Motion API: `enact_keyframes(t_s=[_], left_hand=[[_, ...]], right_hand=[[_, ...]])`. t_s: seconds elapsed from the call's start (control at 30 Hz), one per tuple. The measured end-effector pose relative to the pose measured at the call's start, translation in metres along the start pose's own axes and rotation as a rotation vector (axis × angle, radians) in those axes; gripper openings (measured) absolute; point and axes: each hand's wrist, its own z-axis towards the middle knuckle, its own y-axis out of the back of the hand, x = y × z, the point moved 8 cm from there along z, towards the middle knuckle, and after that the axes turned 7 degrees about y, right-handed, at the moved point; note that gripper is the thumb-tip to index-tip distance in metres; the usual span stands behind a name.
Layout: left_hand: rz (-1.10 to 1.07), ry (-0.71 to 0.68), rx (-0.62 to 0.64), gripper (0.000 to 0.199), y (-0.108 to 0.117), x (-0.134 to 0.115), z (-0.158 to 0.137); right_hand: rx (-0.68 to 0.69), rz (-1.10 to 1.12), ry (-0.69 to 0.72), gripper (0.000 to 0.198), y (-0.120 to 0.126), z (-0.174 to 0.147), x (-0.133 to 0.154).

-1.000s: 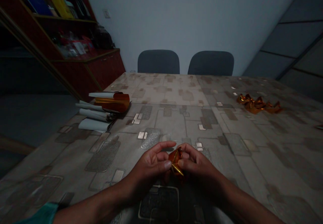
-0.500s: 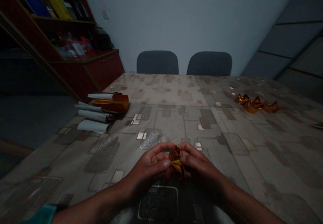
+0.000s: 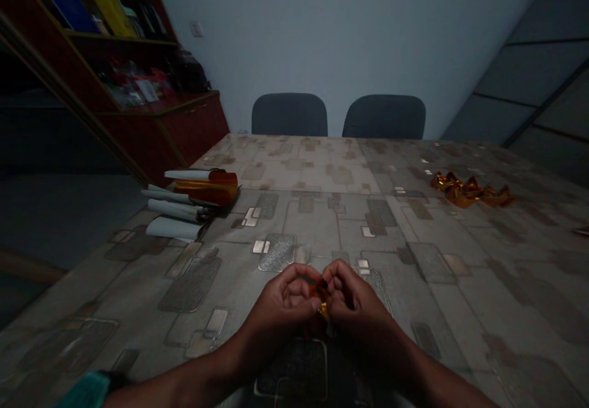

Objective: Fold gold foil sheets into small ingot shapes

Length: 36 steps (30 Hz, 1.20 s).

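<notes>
Between my two hands, low in the middle of the head view, is a piece of folded shiny gold foil paper (image 3: 323, 308). Thumb and fingers of my left hand (image 3: 291, 297) pinch it from the left. My right hand (image 3: 352, 297) grips it from the other side, with its fingers curled in. Most of the folded foil is hidden behind the fingers. Off to the right on the table lie several folded gold foil pieces (image 3: 473, 190), clustered together. A stack of curled foil sheets (image 3: 207, 187), gold on one face and pale on the other, rests at the left.
The table (image 3: 317, 224) has a patterned cover. Two dark chairs (image 3: 289, 115) stand at its far edge against the wall. To the left is a wooden cabinet (image 3: 184, 126) with items on its shelves. Part of a small object (image 3: 582, 230) shows at the right edge.
My fingers have closed further around the gold foil, so less of it shows. The right hand's thumb and fingers have curled in. The view has shifted slightly.
</notes>
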Motion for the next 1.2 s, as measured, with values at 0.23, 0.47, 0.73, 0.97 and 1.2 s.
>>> enact_keyframes(t_s=[0.23,0.47,0.73,0.97,1.2], left_hand=[[0.011,0.028,-0.033,0.042,0.005,-0.005,-0.002],[-0.128,0.114,-0.043,0.031,0.002,-0.013,-0.012],[-0.138,0.062,-0.024,0.041,0.005,-0.012,-0.009],[-0.079,0.008,0.014,0.036,0.005,-0.008,-0.006],[-0.014,-0.027,0.038,0.039,0.006,-0.006,-0.002]], right_hand=[[0.136,0.057,-0.013,0.022,0.000,-0.001,0.006],[0.165,0.116,-0.017,0.034,0.005,-0.005,0.002],[0.167,-0.173,0.061,0.048,0.009,-0.006,0.022],[0.104,-0.364,0.151,0.045,0.007,-0.004,0.034],[0.081,-0.466,0.222,0.043,0.013,0.000,0.038]])
